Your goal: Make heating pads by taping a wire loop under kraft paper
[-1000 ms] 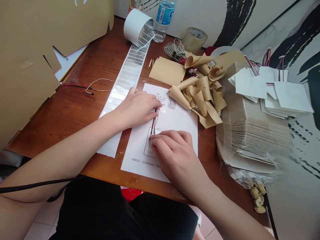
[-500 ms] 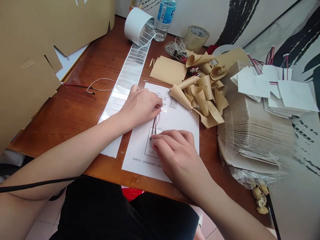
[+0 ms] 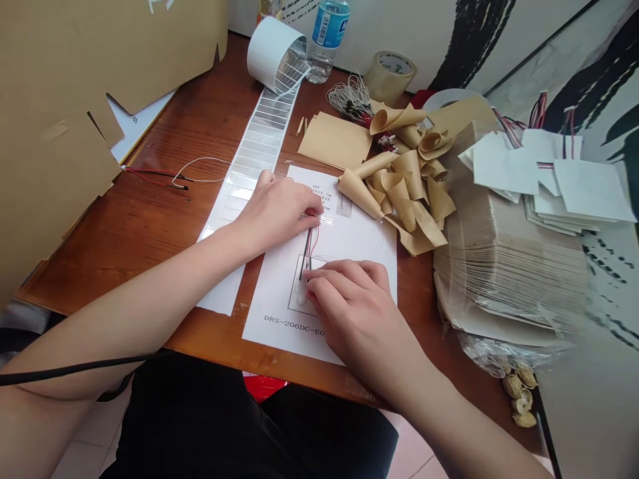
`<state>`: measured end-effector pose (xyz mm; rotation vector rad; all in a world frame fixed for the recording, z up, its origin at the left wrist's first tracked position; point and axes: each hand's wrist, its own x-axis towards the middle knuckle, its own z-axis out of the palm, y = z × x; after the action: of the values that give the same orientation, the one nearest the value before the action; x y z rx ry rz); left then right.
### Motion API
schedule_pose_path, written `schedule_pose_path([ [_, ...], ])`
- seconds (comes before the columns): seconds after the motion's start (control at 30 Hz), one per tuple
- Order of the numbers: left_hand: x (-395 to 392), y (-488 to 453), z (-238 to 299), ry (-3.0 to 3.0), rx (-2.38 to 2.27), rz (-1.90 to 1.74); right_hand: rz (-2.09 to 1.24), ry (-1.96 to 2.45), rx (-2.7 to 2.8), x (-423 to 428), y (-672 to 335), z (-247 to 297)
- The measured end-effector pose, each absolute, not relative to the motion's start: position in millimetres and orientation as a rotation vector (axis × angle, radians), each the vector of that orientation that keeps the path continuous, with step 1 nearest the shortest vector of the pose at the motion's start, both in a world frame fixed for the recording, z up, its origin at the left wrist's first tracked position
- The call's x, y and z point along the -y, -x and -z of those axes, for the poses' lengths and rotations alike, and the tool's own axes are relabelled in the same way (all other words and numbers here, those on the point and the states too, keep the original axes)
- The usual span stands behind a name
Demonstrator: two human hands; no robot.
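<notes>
- Left hand (image 3: 277, 216): fingers (image 3: 309, 203) curved, tips low on the upper part of the white printed sheet (image 3: 362, 249), just beside the wire lead; any grasp is hidden.
- Right hand (image 3: 349, 309): fingers (image 3: 344, 276) bent and lying over the lower end of the wire lead; whether they grip it cannot be told.
- Red-and-black wire lead (image 3: 307, 249): on the sheet between the hands, its lower end within the printed rectangle (image 3: 289, 293), by a small white end piece (image 3: 301, 294).
- Behind the sheet: a strip of glossy labels (image 3: 254, 156) running from its roll (image 3: 274, 53) and passing under the sheet's edge.
- To the right: curled kraft paper strips (image 3: 399, 186) touching the sheet, and a stack of kraft cards (image 3: 509, 266) beneath white cards with wires (image 3: 504, 169).
- Far edge of the wooden table (image 3: 120, 233): a water bottle (image 3: 327, 40) and a roll of packing tape (image 3: 389, 76).
</notes>
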<state>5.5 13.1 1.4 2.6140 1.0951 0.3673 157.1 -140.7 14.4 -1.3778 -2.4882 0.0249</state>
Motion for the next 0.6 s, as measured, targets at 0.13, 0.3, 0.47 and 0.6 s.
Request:
schedule_pose_path([
  [0.13,-11.9,-4.9,-2.9,-2.617,-1.086,-0.345,-0.018,1.377,2.493,140.5,-155.7,-13.0],
  [0.3,-9.8,-3.3,-3.5,-2.677,-1.09,-0.298,-0.021,1.383,2.508,139.1,-154.4,-11.8],
  [0.47,-9.7,-0.9,-5.3,-2.697,-1.076,-0.225,-0.018,1.377,2.514,139.5,-155.3,-10.6],
  [0.6,-10.7,0.1,-8.0,-2.709,-1.071,-0.179,-0.025,1.38,2.51,139.9,-156.5,-10.5],
])
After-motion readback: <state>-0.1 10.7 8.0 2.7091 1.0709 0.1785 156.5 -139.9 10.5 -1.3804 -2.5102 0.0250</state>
